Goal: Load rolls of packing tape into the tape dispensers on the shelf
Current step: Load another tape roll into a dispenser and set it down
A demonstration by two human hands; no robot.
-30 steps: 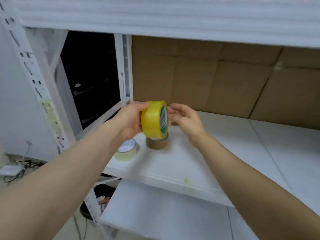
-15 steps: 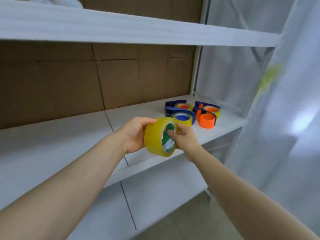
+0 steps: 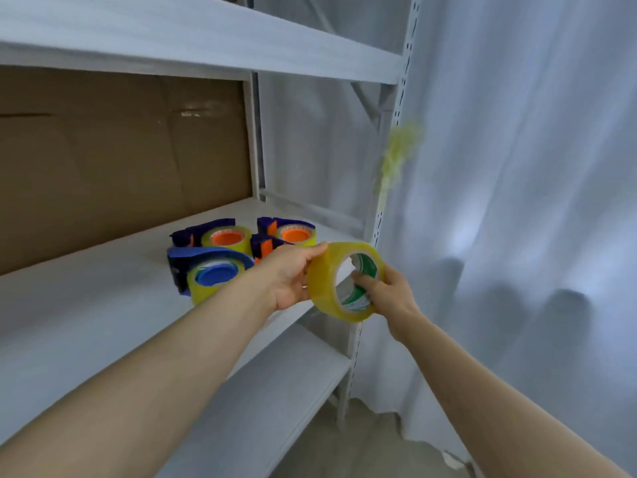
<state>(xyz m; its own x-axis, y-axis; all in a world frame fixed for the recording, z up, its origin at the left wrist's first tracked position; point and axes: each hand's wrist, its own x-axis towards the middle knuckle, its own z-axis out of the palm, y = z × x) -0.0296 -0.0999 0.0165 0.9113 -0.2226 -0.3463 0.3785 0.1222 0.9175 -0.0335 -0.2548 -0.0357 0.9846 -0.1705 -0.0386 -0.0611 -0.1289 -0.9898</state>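
Item: tape roll (image 3: 339, 281), yellow-clear, green-printed core. Held on edge in the air just off the near edge of the middle shelf (image 3: 103, 305), right of the dispenser group. Both hands on it.

Left hand (image 3: 289, 277): fingers curled and clamped on the roll's outer band, thumb over the top.

Right hand (image 3: 386, 291): fingertips (image 3: 362, 281) hooked into the core, palm against the roll's right face; closed on it.

Dispensers, far right end of the shelf, resting flat:
- blue dispenser (image 3: 206, 267), nearest, blue hub, already carrying tape;
- left orange-hub dispenser (image 3: 225, 236), behind it, carrying tape;
- right orange-hub dispenser (image 3: 293, 234), carrying tape;
- a fourth piece, blue and orange (image 3: 263, 246), mostly hidden by the left hand; whether it is empty cannot be told.

Change noted: a second ago the roll was held at the far left bay of the shelving, over two spare rolls. Half a second ago the view had swung right and the dispensers stood beyond the hands. Now the roll is close beside them, with the right fingers inside the core.

Reading: transport looks done; fitting has not begun. The half-hidden unit is the likely recipient, since the three in clear view appear full.

Surroundings: cardboard (image 3: 120, 160) backing the shelf; white curtain (image 3: 517, 201) at right.
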